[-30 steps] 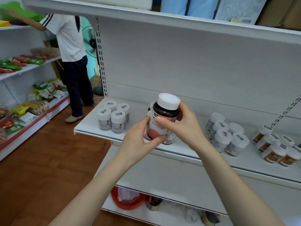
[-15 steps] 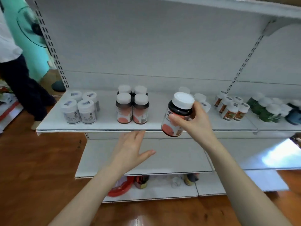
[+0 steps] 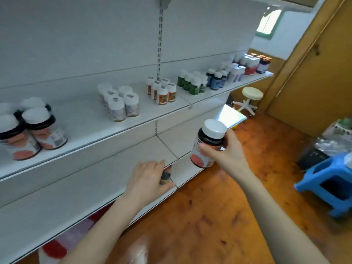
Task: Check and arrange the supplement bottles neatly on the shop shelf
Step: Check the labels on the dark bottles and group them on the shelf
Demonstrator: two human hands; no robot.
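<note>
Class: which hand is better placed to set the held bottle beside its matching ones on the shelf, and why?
Right, probably: the right hand grips the dark bottle; the left hand is open, low by the lower shelf, holding nothing.

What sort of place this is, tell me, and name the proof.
Probably a small shop: a long white shelf carries green bottles and other kinds in neat groups, and the right hand holds another bottle.

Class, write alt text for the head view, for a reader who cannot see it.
A person's right hand holds a dark, white-capped supplement bottle in front of a shop shelf carrying groups of bottles. The open left hand is at the edge of the lower shelf.
</note>
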